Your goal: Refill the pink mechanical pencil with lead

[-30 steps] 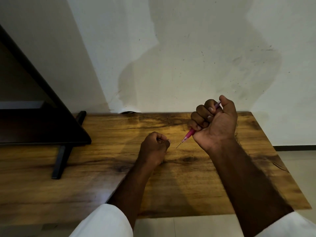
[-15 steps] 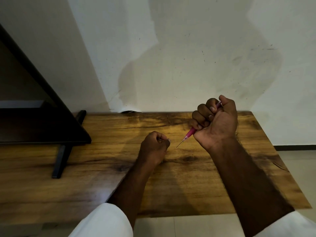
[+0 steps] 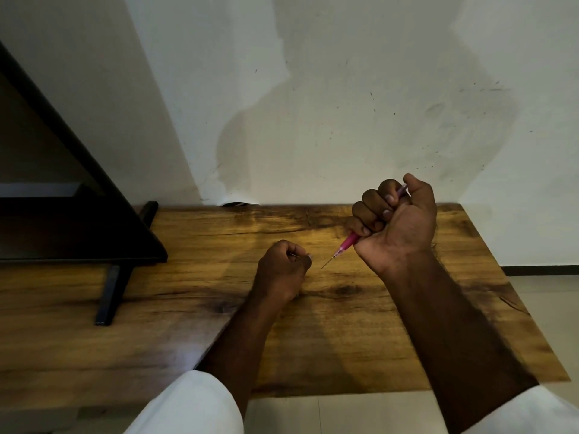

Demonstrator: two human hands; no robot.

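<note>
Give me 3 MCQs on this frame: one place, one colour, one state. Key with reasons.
1. Where does the pencil tip point?
A. Toward the left hand
B. At the wall
C. At the right forearm

2. What colour is the pencil barrel?
A. Blue
B. Pink
C. Green

3. How is the right hand holding the pencil?
A. Flat open palm
B. Closed fist around the barrel
C. Not touching it

Key:
1 A: the thin tip slants down-left toward the left hand, with a gap between them.
2 B: the barrel below the fist shows pink.
3 B: fingers curl around it, thumb at its top end.
</note>
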